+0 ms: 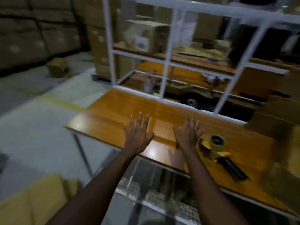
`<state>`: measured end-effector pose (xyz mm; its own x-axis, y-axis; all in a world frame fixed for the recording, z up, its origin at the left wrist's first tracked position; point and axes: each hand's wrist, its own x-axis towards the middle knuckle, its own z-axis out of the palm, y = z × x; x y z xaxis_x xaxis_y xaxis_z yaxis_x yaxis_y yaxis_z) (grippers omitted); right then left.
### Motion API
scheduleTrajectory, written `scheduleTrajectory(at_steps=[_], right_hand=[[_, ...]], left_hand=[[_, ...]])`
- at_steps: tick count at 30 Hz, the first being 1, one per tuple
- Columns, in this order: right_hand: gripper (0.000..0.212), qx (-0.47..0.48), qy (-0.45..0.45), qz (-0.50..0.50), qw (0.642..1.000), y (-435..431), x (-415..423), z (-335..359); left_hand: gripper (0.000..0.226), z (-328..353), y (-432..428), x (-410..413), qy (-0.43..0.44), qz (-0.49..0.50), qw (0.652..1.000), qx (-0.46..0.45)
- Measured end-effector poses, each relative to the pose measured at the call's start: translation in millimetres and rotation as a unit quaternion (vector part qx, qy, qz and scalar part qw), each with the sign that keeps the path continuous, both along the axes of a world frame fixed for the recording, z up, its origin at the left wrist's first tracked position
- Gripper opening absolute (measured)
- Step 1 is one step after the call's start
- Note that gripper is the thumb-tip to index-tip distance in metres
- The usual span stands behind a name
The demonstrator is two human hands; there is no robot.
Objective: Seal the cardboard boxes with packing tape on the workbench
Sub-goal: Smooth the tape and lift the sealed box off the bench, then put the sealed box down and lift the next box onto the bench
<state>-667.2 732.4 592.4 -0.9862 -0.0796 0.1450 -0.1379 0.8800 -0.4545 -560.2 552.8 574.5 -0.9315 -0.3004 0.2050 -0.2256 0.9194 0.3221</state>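
1. The left-hand grip (138, 135) and the right-hand grip (186, 135) are held over the glossy orange-brown wooden worktop (113, 111). Both have their fingers spread straight and hold nothing. I cannot tell whether the palms touch the wood.
2. The packing-tape dispenser with a yellowish roll and black handle (217, 146) lies on the worktop just beside the right-hand grip, on its outer side, untouched.
3. No box sits in front of the hands. A blurred brown cardboard box (272, 122) seems to stand at the worktop's far right. Yellowish cardboard (32, 200) lies low on the left, off the worktop.
4. Judged from this, no sealing is under way; the step in hand is fetching a box.
5. The next move calls for setting a box on the bare wood and closing its flaps. Then the right fingers should curl round the dispenser's handle.
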Motion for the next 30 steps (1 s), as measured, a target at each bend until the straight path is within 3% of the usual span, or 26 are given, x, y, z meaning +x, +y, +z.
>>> scheduleTrajectory(at_steps=[6, 13, 20, 23, 26, 30], right_hand=[[0.07, -0.008, 0.01, 0.223, 0.975, -260, 91, -35], [0.066, -0.018, -0.064, 0.453, 0.889, -452, 214, -132], [0.076, 0.048, -0.163, 0.55, 0.818, -546, 287, -307], [0.074, 0.099, -0.178, 0.573, 0.794, -565, 300, -404], [0.079, 0.138, -0.164, 0.583, 0.784, -574, 309, -505], [0.076, 0.208, -0.188, 0.534, 0.798, -588, 316, -612]], left_hand=[[0.085, -46, -202, 137, -0.021, 0.168, 0.986, 0.006], [0.078, -146, -329, 284, -0.099, 0.349, 0.929, 0.073], [0.087, -276, -393, 387, -0.221, 0.453, 0.856, 0.114], [0.085, -355, -420, 417, -0.23, 0.494, 0.826, 0.146], [0.085, -451, -437, 441, -0.232, 0.507, 0.817, 0.147], [0.088, -572, -452, 468, -0.265, 0.528, 0.799, 0.106]])
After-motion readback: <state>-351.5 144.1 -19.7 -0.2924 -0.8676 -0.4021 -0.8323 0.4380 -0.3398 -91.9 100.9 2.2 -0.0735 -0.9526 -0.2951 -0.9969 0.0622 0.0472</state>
